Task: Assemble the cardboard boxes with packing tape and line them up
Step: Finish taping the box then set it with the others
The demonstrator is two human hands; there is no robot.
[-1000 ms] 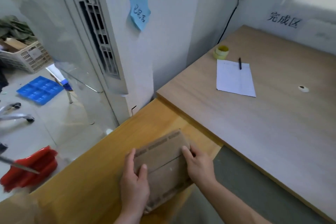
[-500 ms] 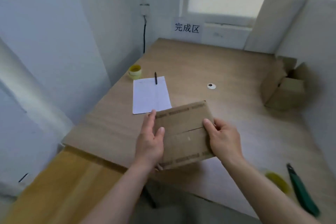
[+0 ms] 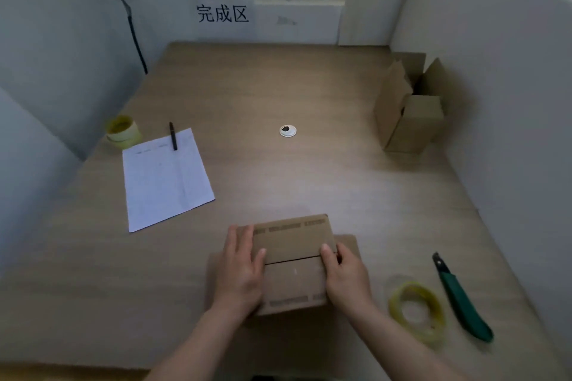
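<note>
Table with paper, perhaps tape

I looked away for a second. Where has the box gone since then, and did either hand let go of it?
Both hands carried the folded cardboard box from the yellow bench across to the grey-brown table, and it now sits near the front edge. Neither let go: the left hand and right hand still hold its sides, flaps closed. Paper, pen and finished box stayed put.
</note>
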